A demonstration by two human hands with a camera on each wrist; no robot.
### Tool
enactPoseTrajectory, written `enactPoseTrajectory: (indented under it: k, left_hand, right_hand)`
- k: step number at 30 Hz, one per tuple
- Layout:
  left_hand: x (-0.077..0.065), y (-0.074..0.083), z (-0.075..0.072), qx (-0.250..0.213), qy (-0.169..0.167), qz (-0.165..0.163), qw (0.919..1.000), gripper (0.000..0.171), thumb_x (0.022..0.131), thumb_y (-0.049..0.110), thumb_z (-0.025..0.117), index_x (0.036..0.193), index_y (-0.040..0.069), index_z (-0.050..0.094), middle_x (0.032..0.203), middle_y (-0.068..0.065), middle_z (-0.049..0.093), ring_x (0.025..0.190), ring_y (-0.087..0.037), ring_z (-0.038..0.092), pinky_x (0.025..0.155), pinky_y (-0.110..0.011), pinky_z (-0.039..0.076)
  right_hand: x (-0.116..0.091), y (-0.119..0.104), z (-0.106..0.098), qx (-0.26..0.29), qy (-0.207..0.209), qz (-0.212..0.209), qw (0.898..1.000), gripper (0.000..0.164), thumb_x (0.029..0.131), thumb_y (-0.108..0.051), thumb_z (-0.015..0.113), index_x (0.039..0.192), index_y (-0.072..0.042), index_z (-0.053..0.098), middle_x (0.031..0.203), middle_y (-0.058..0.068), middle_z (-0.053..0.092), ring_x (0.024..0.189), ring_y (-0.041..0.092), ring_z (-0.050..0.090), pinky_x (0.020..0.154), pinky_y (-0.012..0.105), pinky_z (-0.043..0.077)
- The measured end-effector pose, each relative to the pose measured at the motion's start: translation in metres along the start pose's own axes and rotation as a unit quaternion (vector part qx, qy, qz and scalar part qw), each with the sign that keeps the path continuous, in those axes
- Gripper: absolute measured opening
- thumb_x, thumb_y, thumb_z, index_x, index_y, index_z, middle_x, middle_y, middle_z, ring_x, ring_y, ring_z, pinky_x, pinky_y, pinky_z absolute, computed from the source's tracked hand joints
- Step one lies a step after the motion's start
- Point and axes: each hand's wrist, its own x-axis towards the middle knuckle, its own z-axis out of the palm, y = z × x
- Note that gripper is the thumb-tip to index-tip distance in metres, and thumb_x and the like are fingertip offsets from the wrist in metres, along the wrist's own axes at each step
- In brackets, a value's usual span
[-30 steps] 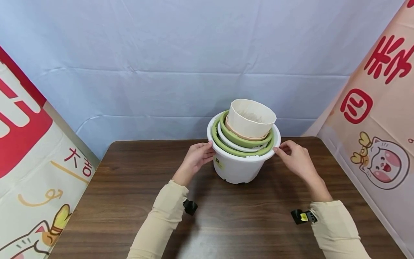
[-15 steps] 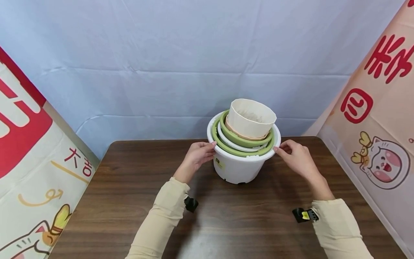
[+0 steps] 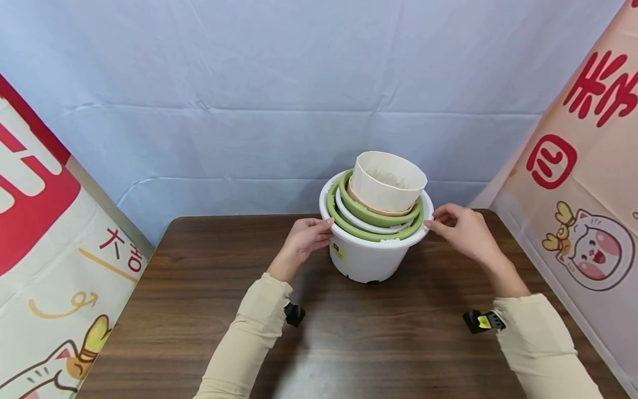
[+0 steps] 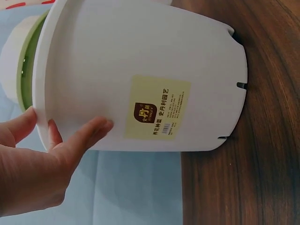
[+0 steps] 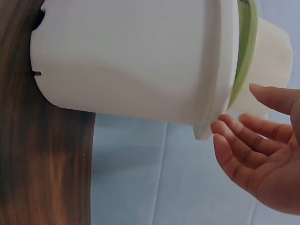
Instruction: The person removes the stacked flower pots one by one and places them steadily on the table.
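Note:
A large white flowerpot [image 3: 369, 263] stands upright at the table's back right, holding a nested stack of smaller pots. Inside it show a green pot's rim [image 3: 359, 234], a white rim, another green rim [image 3: 381, 218] and a peach rim. A cream faceted pot [image 3: 391, 197] tops the stack, leaning a little. My left hand [image 3: 306, 241] pinches the big pot's left rim, thumb on top and index finger beneath, beside a yellow label [image 4: 159, 108]. At the right rim, my right hand [image 3: 463, 230] has its fingertips [image 5: 220, 126] by the edge, its thumb apart from them.
The brown wooden table [image 3: 199, 310] extends to the left and front of the stack. A pale blue cloth [image 3: 249, 111] hangs right behind the table. Printed banners flank it, one at the left [image 3: 45, 266] and one at the right [image 3: 588, 194].
My right hand has loosened from the rim and shifted slightly right and up, its fingers spreading. My left hand slid its thumb a little further onto the rim. The stack stays in place.

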Motion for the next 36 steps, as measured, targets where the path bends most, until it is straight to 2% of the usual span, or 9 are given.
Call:
enactPoseTrajectory:
  k: [7, 16, 20, 25, 28, 32, 36]
  left_hand:
    - [0.0, -0.001, 0.0, 0.015, -0.003, 0.01, 0.9998, 0.023, 0.091, 0.012, 0.062, 0.1, -0.008, 0.058, 0.081, -0.009, 0.061, 0.076, -0.017, 0.062, 0.084, -0.04, 0.051]
    - [-0.001, -0.002, -0.001, 0.03, -0.006, 0.016, 0.9994, 0.026, 0.091, 0.014, 0.062, 0.103, -0.009, 0.058, 0.085, -0.011, 0.062, 0.079, -0.018, 0.063, 0.087, -0.041, 0.049]
    - [0.0, -0.001, -0.001, 0.03, -0.004, 0.013, 0.9995, 0.027, 0.091, 0.014, 0.062, 0.103, -0.009, 0.057, 0.086, -0.012, 0.062, 0.081, -0.019, 0.063, 0.088, -0.042, 0.049]
    - [0.001, -0.002, -0.001, 0.036, -0.003, 0.01, 0.9993, 0.027, 0.091, 0.016, 0.063, 0.103, -0.008, 0.058, 0.087, -0.011, 0.063, 0.083, -0.019, 0.063, 0.088, -0.042, 0.048]
    - [0.001, -0.002, -0.002, 0.037, -0.003, 0.008, 0.9993, 0.028, 0.091, 0.016, 0.063, 0.104, -0.008, 0.058, 0.088, -0.012, 0.063, 0.085, -0.02, 0.063, 0.089, -0.043, 0.048]
    - [0.001, -0.002, -0.002, 0.041, -0.002, 0.007, 0.9991, 0.028, 0.091, 0.016, 0.063, 0.104, -0.008, 0.058, 0.089, -0.012, 0.063, 0.086, -0.021, 0.063, 0.088, -0.041, 0.049]
    - [0.001, -0.002, -0.002, 0.043, -0.002, 0.008, 0.9991, 0.028, 0.091, 0.016, 0.063, 0.104, -0.008, 0.058, 0.089, -0.012, 0.063, 0.085, -0.02, 0.063, 0.087, -0.041, 0.049]
  right_hand:
    - [0.008, -0.001, -0.012, 0.02, -0.009, 0.005, 1.0, 0.026, 0.088, -0.021, 0.066, 0.098, 0.002, 0.062, 0.087, 0.015, 0.065, 0.072, 0.011, 0.058, 0.058, 0.019, 0.045]
    - [0.025, -0.003, -0.023, 0.082, -0.027, -0.006, 0.996, 0.025, 0.091, -0.011, 0.061, 0.101, 0.011, 0.057, 0.085, 0.02, 0.063, 0.064, -0.001, 0.057, 0.055, 0.016, 0.049]
    - [0.032, -0.004, -0.026, 0.103, -0.036, -0.005, 0.994, 0.027, 0.092, -0.01, 0.059, 0.105, 0.013, 0.055, 0.087, 0.023, 0.063, 0.064, -0.001, 0.058, 0.057, 0.016, 0.05]
    - [0.039, -0.006, -0.028, 0.131, -0.038, 0.015, 0.991, 0.027, 0.092, -0.009, 0.058, 0.106, 0.014, 0.053, 0.087, 0.024, 0.063, 0.066, 0.008, 0.063, 0.058, 0.019, 0.052]
    - [0.042, -0.008, -0.029, 0.139, -0.035, 0.026, 0.989, 0.026, 0.093, -0.01, 0.058, 0.105, 0.012, 0.054, 0.087, 0.02, 0.064, 0.067, 0.011, 0.065, 0.059, 0.021, 0.053]
    - [0.047, -0.009, -0.03, 0.161, -0.036, 0.035, 0.986, 0.027, 0.093, -0.012, 0.057, 0.104, 0.012, 0.053, 0.083, 0.007, 0.065, 0.067, 0.009, 0.065, 0.061, 0.022, 0.054]
    - [0.054, -0.009, -0.031, 0.186, -0.05, 0.037, 0.981, 0.028, 0.095, -0.011, 0.053, 0.106, 0.014, 0.05, 0.082, 0.003, 0.064, 0.068, 0.009, 0.065, 0.062, 0.023, 0.054]
